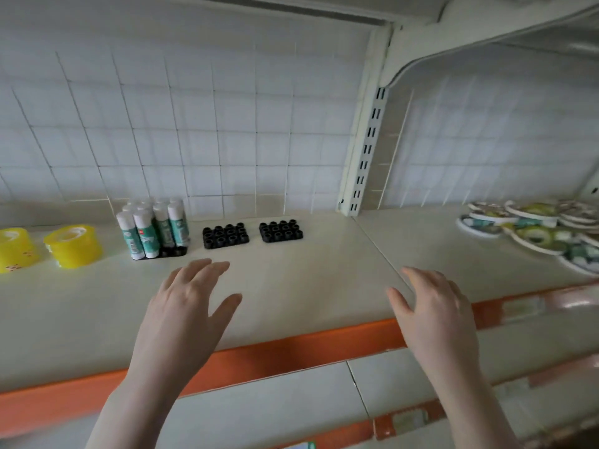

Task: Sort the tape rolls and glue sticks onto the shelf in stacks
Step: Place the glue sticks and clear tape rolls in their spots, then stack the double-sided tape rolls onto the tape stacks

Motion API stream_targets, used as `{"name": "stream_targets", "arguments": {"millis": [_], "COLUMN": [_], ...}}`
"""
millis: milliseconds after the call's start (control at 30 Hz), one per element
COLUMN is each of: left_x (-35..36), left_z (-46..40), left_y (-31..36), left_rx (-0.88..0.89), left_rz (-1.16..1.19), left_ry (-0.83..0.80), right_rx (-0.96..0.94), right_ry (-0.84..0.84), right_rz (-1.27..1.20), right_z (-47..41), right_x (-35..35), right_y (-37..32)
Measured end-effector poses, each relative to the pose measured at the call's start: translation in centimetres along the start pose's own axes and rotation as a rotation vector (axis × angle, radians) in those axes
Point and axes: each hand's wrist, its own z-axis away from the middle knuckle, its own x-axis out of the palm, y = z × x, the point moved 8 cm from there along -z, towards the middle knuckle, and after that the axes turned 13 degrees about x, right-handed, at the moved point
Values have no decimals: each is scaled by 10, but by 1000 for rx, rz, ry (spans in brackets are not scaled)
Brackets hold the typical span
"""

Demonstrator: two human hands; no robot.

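both hands point(186, 298) point(434, 306) spread, holding nothing, over shelf point(308, 280); leftmost yellow tape roll point(14, 249) cut off by frame edge.

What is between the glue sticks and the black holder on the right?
Another empty black holder sits between the glue sticks and the right black holder, seen from the head camera.

Two yellow translucent tape rolls point(74, 246), roughly ten white-and-green glue sticks point(152, 229), two empty black plastic holder trays point(225, 235).
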Motion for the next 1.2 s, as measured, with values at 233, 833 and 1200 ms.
{"name": "stream_targets", "arguments": {"millis": [233, 833, 1200], "left_x": [93, 251, 277], "left_z": [-43, -161, -218], "left_y": [159, 372, 381], "left_rx": [8, 141, 134], "left_rz": [53, 82, 39], "left_ry": [42, -28, -22], "right_rx": [-48, -31, -276], "right_ry": [37, 33, -74], "right_rz": [-10, -37, -7], "right_z": [-75, -218, -293], "right_x": [-23, -14, 47], "right_y": [171, 391, 354]}}
